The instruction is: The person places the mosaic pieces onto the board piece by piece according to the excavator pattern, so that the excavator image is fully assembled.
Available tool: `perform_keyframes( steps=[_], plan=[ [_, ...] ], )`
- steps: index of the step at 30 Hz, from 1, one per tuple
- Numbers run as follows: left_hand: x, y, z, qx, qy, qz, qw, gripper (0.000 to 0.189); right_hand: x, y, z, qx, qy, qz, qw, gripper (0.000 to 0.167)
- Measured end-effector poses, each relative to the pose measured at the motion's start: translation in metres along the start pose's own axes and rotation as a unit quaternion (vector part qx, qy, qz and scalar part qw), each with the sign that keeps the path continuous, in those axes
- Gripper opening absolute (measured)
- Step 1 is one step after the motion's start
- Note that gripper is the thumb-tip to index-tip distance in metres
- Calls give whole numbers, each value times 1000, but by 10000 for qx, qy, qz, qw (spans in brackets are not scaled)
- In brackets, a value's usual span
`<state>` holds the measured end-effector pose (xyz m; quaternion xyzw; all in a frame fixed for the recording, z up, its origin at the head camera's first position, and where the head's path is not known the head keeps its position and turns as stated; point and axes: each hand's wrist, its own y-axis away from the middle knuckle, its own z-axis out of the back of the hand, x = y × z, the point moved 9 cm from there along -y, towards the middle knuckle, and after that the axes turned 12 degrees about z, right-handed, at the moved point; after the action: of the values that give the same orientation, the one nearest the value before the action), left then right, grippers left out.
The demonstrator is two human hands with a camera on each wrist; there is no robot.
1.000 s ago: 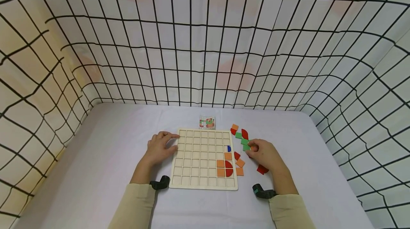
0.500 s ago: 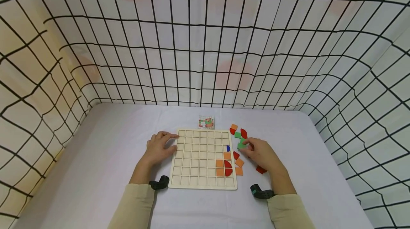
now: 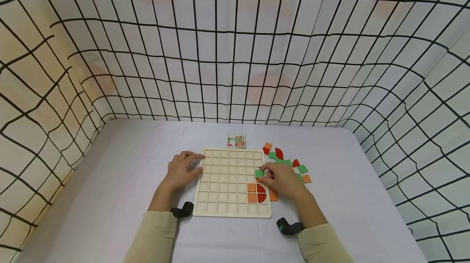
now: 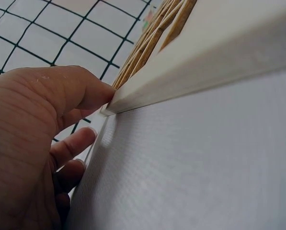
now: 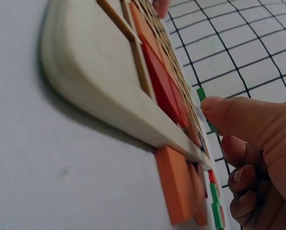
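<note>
A pale wooden grid board lies on the white table, with orange squares and red quarter-circle pieces in its lower right cells. My left hand rests at the board's left edge, its thumb and index fingertip touching the rim. In the left wrist view the thumb lies against the board's side. My right hand pinches a green square tile above the board's right columns. The right wrist view shows this tile edge-on at the thumb. A blue piece beneath it is mostly covered.
Loose green, red and orange pieces lie to the right of the board, some behind the right hand. A small patterned card lies beyond the board's far edge. Black netting over white cloth encloses the table's back and sides.
My right hand has moved left from the loose pieces to over the board, carrying a green tile. More loose pieces now show behind it. The left hand has stayed in place.
</note>
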<state>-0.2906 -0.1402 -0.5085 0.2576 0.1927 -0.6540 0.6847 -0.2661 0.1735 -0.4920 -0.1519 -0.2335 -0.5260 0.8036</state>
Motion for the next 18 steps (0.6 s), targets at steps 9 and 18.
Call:
perform_keyframes(
  steps=[9, 18],
  plan=[
    [-1, 1, 1, 30, 20, -3, 10000, 43, 16, -3, -14, 46, -44, 361, 9993, 21],
    [-1, 1, 0, 76, 22, 21, 10000, 44, 15, -3, -13, -13, 99, 227, 9997, 21]
  ],
)
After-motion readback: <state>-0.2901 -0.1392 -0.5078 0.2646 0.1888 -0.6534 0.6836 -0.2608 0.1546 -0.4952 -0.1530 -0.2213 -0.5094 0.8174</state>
